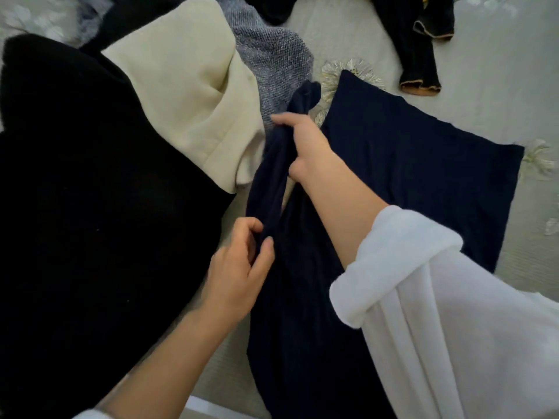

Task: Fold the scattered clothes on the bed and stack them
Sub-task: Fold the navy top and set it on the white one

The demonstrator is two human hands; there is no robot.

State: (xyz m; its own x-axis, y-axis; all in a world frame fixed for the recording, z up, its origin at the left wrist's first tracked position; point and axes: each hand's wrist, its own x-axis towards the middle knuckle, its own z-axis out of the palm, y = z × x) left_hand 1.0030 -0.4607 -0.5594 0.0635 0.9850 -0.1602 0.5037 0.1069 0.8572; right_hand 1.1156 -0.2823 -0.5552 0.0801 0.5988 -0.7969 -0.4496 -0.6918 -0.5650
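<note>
Evidently limp and best held at its edge, the navy garment (423, 170) is pinched by the left hand (242, 264) and gripped by the right hand (305, 146).

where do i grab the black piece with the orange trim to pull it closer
Probably take the black piece with the orange trim by its nearer cuff-like end, coming from your side. That end points toward you and lies flat on the bedspread, apart from the other clothes. The right hand and left hand both grip the navy garment, so free one first.
</note>
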